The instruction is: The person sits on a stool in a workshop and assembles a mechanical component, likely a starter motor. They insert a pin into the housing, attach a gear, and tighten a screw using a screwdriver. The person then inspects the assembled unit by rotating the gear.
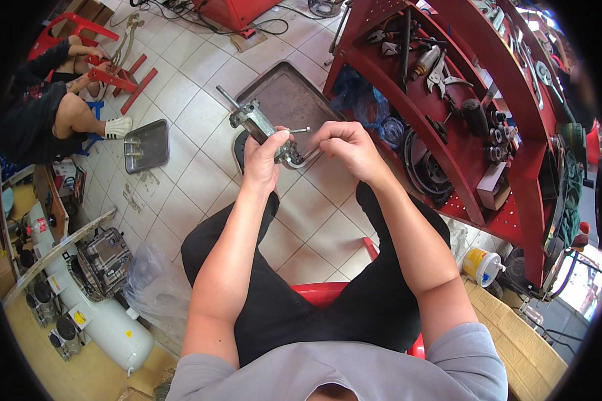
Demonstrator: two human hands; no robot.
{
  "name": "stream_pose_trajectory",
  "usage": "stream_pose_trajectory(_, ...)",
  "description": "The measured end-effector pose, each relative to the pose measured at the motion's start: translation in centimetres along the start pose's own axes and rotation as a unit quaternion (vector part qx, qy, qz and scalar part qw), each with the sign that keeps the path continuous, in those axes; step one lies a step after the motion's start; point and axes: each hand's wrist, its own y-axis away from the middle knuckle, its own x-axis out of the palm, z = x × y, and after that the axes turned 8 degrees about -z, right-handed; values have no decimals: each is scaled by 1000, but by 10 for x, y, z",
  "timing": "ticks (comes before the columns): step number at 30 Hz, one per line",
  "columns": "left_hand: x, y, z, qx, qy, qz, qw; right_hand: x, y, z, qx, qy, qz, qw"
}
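My left hand (263, 159) is wrapped round a grey metal mechanical part (255, 123), its body tilted, with a thin rod sticking out of the far end. A bolt-like pin (299, 130) juts sideways from the part near my thumb. At its near end shows a bright curved metal piece (302, 162). My right hand (349, 146) is just right of that end, fingers curled together. Its fingertips are smeared by motion, so what they pinch, if anything, does not show. Beneath both hands, a brown metal tray (284, 83) lies on the tiled floor.
A red tool rack (461, 150) with pliers and other tools stands close on my right. At the left another person (43, 107) sits by a small grey tray (147, 146). A white tank (117, 331) and a clear plastic bag (155, 281) are at the lower left.
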Motion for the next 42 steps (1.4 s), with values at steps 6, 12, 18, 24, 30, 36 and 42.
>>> stream_pose_trajectory(6,-2,-1,1,1,2,-8,1000,3,0,8,6,-29,-50,998)
stream_pose_trajectory(12,1,0,1,10,4,-10,1000,-4,-3,-5,-69,-30,39,996)
stream_pose_trajectory(18,-1,0,0,-2,5,0,1000,10,-2,-3,16,8,-100,995)
stream_pose_trajectory(24,1,1,0,4,7,-8,1000,0,-2,-9,-21,-77,-29,996)
stream_pose_trajectory(30,1,1,-1,-9,6,0,1000,9,-4,-6,80,-29,-131,988)
stream_pose_trajectory(36,1,1,1,5,-24,4,1000,10,-4,-9,103,0,-61,993)
stream_pose_trajectory(42,4,1,3,23,-25,-5,999,12,-4,-10,42,-63,-72,995)
